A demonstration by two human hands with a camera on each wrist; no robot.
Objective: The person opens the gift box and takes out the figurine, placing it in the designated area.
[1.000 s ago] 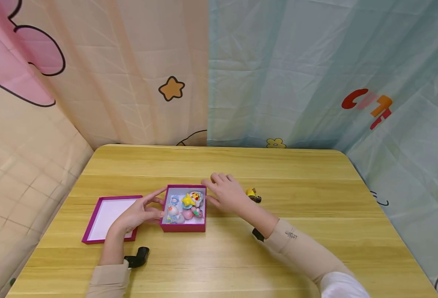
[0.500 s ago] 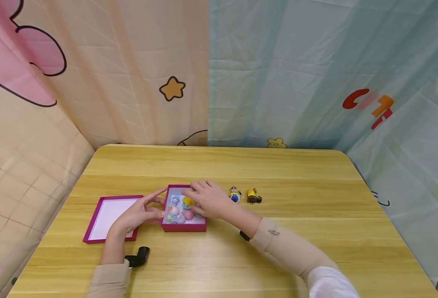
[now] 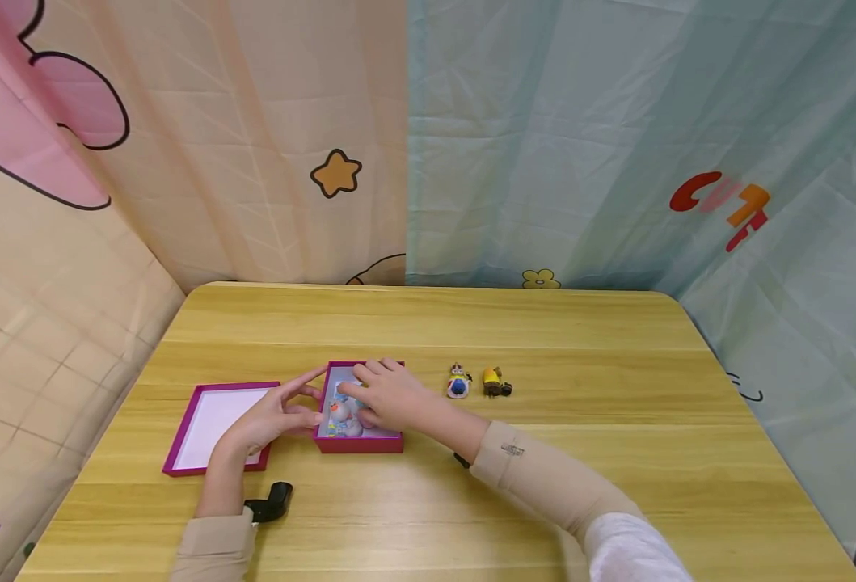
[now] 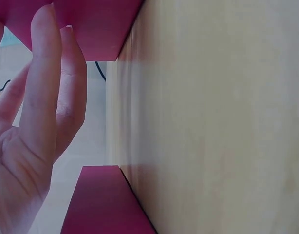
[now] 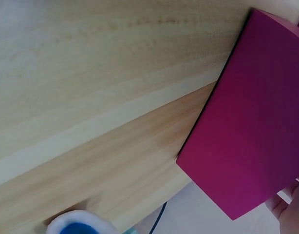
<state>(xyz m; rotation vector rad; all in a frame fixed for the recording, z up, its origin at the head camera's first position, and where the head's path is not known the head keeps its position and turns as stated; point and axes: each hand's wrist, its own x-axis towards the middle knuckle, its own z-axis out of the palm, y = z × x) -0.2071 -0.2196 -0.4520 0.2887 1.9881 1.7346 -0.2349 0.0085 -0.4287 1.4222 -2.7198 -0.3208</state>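
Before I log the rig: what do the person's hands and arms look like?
Left hand and right hand both bare. Beige left sleeve; beige right sleeve with small dark lettering, unreadable here, then white fabric further up. Angular black piece juts out by the left sleeve; a black bit shows by the right.

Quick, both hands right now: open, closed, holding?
Left hand: open, touching the magenta box.
Right hand: over the box; whether it holds anything cannot be told.
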